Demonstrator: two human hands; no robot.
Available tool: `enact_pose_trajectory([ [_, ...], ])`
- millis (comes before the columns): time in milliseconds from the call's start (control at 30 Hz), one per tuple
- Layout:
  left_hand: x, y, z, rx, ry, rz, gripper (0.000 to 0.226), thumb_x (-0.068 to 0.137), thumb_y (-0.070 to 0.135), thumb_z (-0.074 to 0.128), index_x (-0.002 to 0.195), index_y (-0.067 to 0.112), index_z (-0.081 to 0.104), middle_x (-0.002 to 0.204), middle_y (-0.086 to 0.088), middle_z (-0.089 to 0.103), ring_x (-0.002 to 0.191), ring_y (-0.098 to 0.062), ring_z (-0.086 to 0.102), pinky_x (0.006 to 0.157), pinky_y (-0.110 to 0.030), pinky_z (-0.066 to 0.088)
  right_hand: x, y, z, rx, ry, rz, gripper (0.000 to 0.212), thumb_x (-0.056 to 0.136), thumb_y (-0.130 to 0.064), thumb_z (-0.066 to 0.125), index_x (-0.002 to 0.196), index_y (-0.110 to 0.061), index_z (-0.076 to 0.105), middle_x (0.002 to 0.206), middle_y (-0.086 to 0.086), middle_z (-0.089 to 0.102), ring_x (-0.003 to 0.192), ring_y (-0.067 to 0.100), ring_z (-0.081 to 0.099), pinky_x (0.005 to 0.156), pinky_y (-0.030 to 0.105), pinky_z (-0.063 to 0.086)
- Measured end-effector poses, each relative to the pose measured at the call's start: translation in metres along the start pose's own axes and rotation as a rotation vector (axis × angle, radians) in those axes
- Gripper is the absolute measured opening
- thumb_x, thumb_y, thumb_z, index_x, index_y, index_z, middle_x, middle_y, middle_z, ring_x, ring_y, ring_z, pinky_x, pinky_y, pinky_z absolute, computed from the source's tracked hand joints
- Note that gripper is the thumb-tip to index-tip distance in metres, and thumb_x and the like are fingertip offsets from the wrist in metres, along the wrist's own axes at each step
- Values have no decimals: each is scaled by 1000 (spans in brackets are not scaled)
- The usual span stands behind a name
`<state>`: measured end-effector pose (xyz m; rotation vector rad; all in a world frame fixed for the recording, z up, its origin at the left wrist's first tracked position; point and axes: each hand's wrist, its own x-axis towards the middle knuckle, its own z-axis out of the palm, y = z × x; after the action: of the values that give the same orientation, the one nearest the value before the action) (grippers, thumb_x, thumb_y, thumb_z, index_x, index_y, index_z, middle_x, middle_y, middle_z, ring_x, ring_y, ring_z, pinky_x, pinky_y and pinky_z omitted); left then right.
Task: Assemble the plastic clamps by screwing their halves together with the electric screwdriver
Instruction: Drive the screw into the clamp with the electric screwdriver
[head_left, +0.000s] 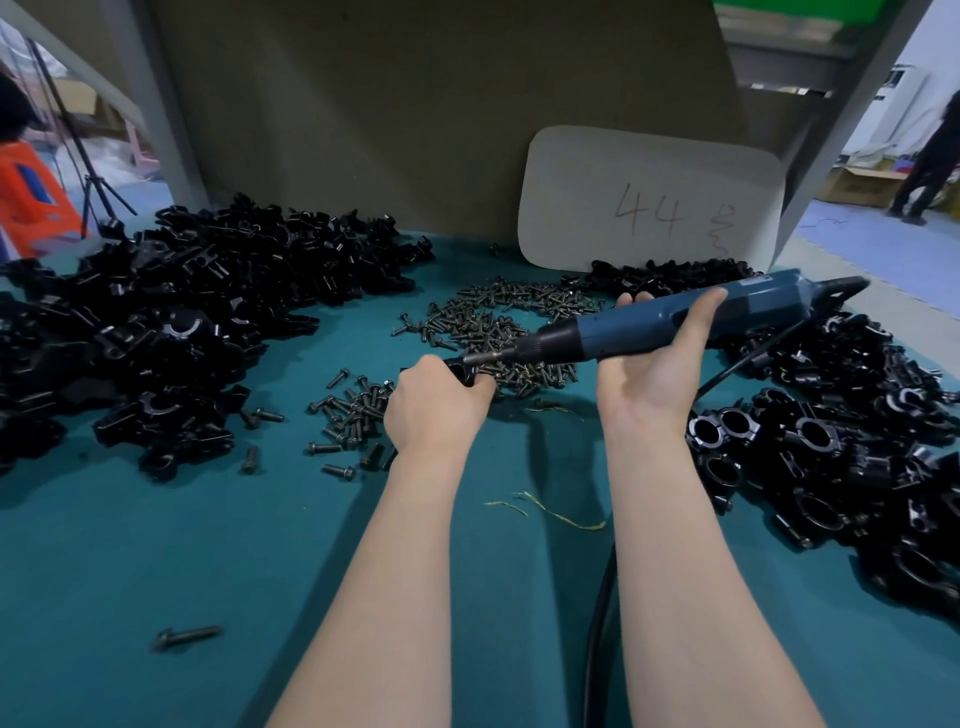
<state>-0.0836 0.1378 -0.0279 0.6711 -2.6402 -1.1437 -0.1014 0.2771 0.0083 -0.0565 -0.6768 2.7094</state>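
Observation:
My left hand (434, 402) grips a black plastic clamp (462, 370) just above the teal table, most of the clamp hidden in the fist. My right hand (657, 353) holds the blue electric screwdriver (675, 317) nearly level, its tip (475, 358) set against the clamp's top. A heap of loose dark screws (493, 322) lies behind and beside the left hand. Unassembled black clamp halves (171, 322) are piled at the left. Assembled clamps (831, 447) with round holes lie at the right.
The screwdriver's black cable (597, 623) runs down between my forearms to the table's near edge. A white card marked 44 (649, 202) leans on the brown back panel. One stray screw (187, 636) lies near the front left. A yellow thread (561, 514) lies mid-table.

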Motion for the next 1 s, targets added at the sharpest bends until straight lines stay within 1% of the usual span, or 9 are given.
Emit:
enact_pose_trajectory([
  [167, 1, 2, -4, 12, -86, -16, 33, 84, 43, 60, 88, 11, 65, 78, -3, 72, 76, -21, 69, 60, -26, 48, -1, -4, 3, -15, -35, -6, 48, 95, -44, 52, 134, -17, 45, 100, 5, 54, 95, 20, 58, 83, 29, 52],
  [300, 2, -1, -10, -36, -132, -61, 34, 83, 42, 59, 78, 9, 64, 59, 0, 70, 73, -18, 71, 67, -27, 52, 0, -9, 3, 1, -11, -21, 54, 95, -45, 50, 139, -15, 40, 107, 7, 53, 96, 20, 57, 95, 32, 49],
  [400, 5, -4, -10, -253, -83, -89, 27, 86, 35, 59, 83, 9, 64, 58, 0, 69, 71, -22, 71, 68, -32, 54, 3, -16, 2, 32, 28, -34, 56, 95, -46, 50, 139, -13, 40, 107, 7, 53, 98, 21, 57, 103, 34, 44],
  [500, 6, -2, -8, -761, -98, -155, 12, 92, 26, 61, 87, 15, 59, 75, -3, 70, 60, -13, 66, 55, -26, 53, 4, -15, 2, 22, 62, -13, 50, 95, -41, 53, 137, -14, 43, 115, 8, 52, 106, 23, 57, 105, 36, 42],
  [600, 8, 0, -7, -1070, -141, -268, 14, 95, 29, 59, 88, 17, 55, 94, -6, 68, 69, -11, 68, 57, -19, 56, 2, -11, 3, -3, 80, 13, 47, 95, -37, 55, 135, -14, 43, 121, 9, 51, 107, 24, 58, 104, 38, 44],
  [700, 10, -1, -4, -1128, -127, -277, 17, 98, 28, 55, 99, 12, 56, 109, -11, 66, 74, -13, 66, 66, -21, 55, 2, -9, 6, -26, 74, 5, 52, 95, -37, 56, 139, -14, 40, 122, 9, 50, 106, 24, 59, 101, 37, 46],
  [833, 9, 0, 0, -1137, -117, -265, 53, 99, 30, 52, 142, 2, 38, 131, -13, 58, 80, -13, 66, 72, -22, 53, 2, -7, 6, -50, 66, 8, 53, 95, -38, 56, 140, -15, 39, 127, 10, 52, 109, 24, 59, 102, 39, 46],
  [933, 9, 0, 4, -1075, -75, -223, 48, 99, 30, 51, 137, 1, 42, 132, -14, 57, 79, -12, 65, 69, -20, 52, 2, -6, 6, -64, 61, -5, 52, 95, -38, 55, 139, -16, 38, 123, 8, 53, 112, 24, 58, 96, 35, 49],
  [1000, 8, 1, 5, -1064, -55, -209, 43, 99, 30, 52, 131, 2, 47, 131, -14, 57, 78, -12, 65, 77, -24, 54, 2, -5, 7, -67, 55, -19, 51, 96, -37, 55, 138, -16, 37, 115, 6, 53, 115, 25, 57, 91, 31, 50],
])
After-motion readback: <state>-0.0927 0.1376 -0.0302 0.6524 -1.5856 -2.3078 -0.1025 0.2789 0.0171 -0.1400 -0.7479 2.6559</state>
